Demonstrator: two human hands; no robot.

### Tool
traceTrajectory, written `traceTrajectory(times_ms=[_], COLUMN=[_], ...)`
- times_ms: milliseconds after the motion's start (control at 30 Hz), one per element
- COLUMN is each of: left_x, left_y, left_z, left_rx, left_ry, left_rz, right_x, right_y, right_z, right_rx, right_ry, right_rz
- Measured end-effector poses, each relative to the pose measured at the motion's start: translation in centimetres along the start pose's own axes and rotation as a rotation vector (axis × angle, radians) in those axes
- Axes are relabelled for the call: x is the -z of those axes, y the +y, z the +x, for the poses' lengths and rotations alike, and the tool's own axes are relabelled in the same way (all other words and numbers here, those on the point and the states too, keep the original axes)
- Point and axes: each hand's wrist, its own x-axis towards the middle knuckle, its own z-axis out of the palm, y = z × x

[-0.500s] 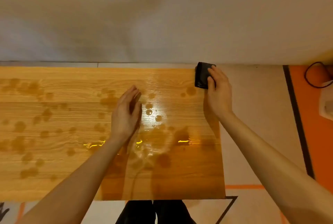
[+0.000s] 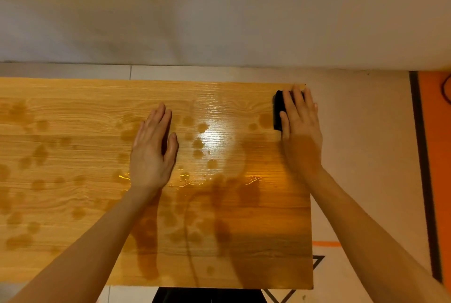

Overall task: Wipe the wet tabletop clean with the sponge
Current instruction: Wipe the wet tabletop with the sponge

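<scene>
The sponge (image 2: 278,110) is pressed flat under the right hand (image 2: 301,127) at 2 o'clock; droplets (image 2: 202,143) across the bench (image 2: 73,112) remain unwiped; the left hand (image 2: 152,154) is spread flat.

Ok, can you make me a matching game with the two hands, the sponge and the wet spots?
Things:
1. left hand
2. right hand
3. sponge
4. water drops

Descriptions:
A. black, at the table's far right corner
B. flat, fingers straight, mid-table
C. scattered over the wood
D. lying on top of the sponge

Pairs: 1-B, 2-D, 3-A, 4-C
</scene>
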Motion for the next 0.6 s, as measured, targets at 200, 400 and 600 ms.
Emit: traceTrajectory(times_ms=[200,400,600], left_x=[-0.1,-0.1,-0.1], left_y=[0.0,0.0,-0.2], left_z=[-0.1,-0.1,-0.2], left_rx=[0.000,0.009,0.009], left_ry=[0.002,0.005,-0.001], left_rz=[0.010,0.014,0.010], right_x=[0.5,-1.5,-0.8], right_y=[-1.5,-2.0,-2.8], right_z=[-6.2,3.7,-3.2], right_rx=[-0.052,0.003,0.055], right_ry=[-0.059,-0.022,-0.069], right_rz=[-0.156,-0.123,-0.108])
